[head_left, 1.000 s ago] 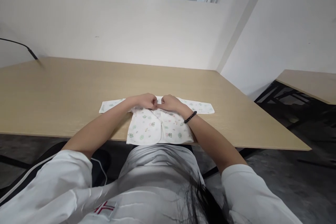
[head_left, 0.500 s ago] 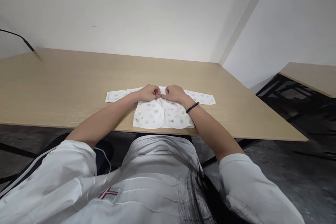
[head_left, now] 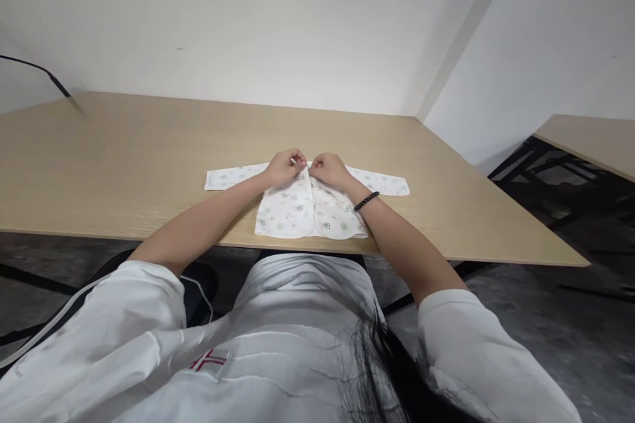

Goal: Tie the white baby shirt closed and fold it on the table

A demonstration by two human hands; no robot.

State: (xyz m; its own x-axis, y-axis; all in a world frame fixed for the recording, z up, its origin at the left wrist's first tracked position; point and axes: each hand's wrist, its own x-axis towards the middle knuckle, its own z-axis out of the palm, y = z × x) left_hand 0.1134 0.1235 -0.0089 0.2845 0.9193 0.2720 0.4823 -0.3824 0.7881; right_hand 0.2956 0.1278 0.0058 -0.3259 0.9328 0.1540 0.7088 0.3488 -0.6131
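A small white baby shirt [head_left: 288, 211] with a green and pink print lies on the table, sleeves spread to both sides and its lower hem near the front edge. Its two front panels meet along a middle line. At the upper end of that line, my left hand [head_left: 286, 167] pinches the edge of the left panel. Just beside it, my right hand [head_left: 329, 170] has its fingers closed at the upper edge of the right panel. The collar is partly hidden behind both hands.
The wooden table [head_left: 149, 139] reaches back to a white wall [head_left: 297, 39]. A thin black cable [head_left: 59, 86] stands at the far left. Another table [head_left: 590, 139] is at the right. A white cord [head_left: 54, 317] hangs at the lower left.
Both hands have moved slightly up along the front opening towards the collar. A small gap now shows between the fingertips, and the front panels lie flatter.
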